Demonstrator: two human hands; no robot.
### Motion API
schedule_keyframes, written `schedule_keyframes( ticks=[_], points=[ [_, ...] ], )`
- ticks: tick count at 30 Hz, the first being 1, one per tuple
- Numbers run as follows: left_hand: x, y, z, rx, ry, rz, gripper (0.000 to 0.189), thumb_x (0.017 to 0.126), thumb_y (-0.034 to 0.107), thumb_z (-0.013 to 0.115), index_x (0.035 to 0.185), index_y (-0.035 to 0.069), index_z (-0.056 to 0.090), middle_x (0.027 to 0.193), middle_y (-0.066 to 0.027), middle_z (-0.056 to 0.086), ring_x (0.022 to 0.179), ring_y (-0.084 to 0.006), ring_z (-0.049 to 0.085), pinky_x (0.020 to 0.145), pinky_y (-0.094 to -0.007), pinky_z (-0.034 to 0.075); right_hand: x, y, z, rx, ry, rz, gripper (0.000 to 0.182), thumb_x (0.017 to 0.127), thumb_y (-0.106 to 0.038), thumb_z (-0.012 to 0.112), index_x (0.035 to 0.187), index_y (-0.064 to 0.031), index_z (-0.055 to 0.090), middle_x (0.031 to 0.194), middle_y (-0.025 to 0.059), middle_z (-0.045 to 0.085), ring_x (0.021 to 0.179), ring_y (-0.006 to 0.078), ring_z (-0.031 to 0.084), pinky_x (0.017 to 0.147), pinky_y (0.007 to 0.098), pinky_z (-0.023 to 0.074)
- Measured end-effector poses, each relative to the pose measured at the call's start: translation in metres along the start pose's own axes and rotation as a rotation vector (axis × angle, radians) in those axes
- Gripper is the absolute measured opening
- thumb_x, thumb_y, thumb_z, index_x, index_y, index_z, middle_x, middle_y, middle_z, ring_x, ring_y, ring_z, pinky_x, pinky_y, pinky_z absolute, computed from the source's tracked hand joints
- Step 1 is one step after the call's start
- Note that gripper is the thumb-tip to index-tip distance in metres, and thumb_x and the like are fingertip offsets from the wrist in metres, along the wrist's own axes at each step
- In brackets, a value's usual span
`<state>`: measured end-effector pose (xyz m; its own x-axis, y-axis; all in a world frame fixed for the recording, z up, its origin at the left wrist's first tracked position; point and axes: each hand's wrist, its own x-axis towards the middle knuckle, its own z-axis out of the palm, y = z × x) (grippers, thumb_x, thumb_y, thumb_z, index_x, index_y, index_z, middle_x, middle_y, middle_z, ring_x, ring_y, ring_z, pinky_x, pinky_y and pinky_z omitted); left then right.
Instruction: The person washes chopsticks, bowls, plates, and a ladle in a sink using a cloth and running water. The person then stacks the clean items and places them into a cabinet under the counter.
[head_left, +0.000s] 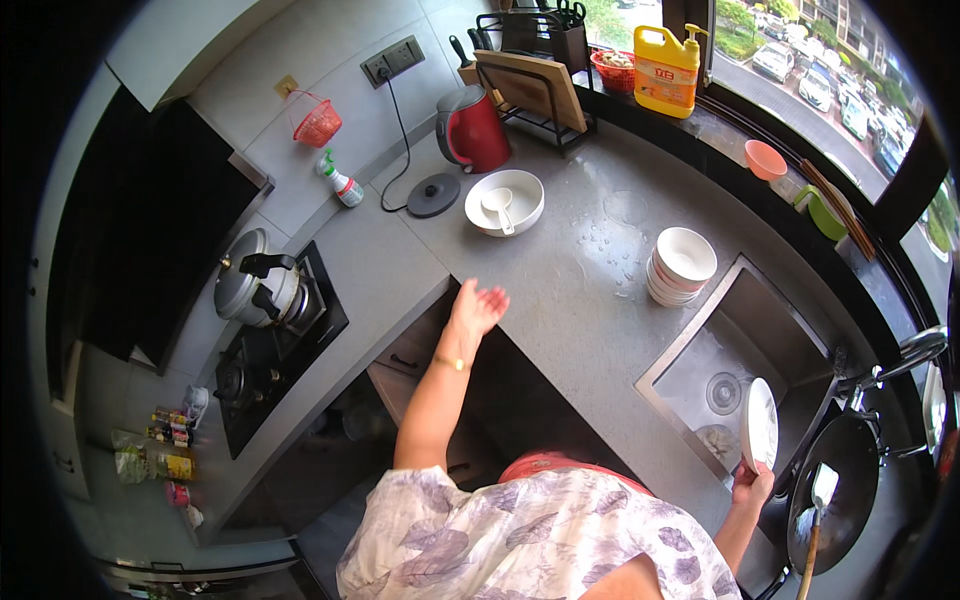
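My left hand is stretched out over the inner corner of the grey countertop, palm up, fingers apart, holding nothing. Beyond it stands a large white bowl with a white ladle in it. My right hand grips the rim of a white plate, tilted on edge over the steel sink. A stack of white bowls stands on the counter beside the sink's far left corner. A whitish cloth or sponge lies in the sink near the plate.
A black wok with a spatula lies right of the sink, near the faucet. A red kettle and a cutting board stand at the back. A pressure cooker is on the gas stove at left.
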<state>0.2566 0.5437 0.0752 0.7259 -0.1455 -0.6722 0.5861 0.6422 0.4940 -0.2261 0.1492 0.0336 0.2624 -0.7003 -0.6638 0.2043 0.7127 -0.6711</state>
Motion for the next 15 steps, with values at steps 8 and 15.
schedule_keyframes(
  ticks=[8, 15],
  points=[
    [0.082, 0.044, 0.128, 0.141, 0.171, -0.152, 0.067, 0.085, 0.054, 0.040, 0.129, 0.005, 0.028, 0.125, -0.0245, 0.028, 0.104, -0.0404, 0.045, 0.080, -0.0541, 0.044, -0.038, -0.007, 0.029, 0.037, 0.101, -0.116, 0.020, 0.065, -0.004, 0.054, 0.085, -0.0029, 0.054, 0.070, 0.0070, 0.057, 0.054, 0.0182, 0.054, 0.047, 0.0265, 0.0431],
    [0.113, 0.044, 0.137, 0.137, 0.235, -0.170, 0.038, 0.089, 0.028, 0.042, 0.104, -0.005, 0.054, 0.104, -0.0238, 0.054, 0.067, -0.0252, 0.060, 0.052, -0.0305, 0.050, -0.044, -0.007, 0.017, 0.014, 0.205, -0.123, 0.021, 0.065, -0.005, 0.053, 0.086, -0.0037, 0.054, 0.070, 0.0052, 0.058, 0.053, 0.0161, 0.053, 0.044, 0.0255, 0.0409]
  ],
)
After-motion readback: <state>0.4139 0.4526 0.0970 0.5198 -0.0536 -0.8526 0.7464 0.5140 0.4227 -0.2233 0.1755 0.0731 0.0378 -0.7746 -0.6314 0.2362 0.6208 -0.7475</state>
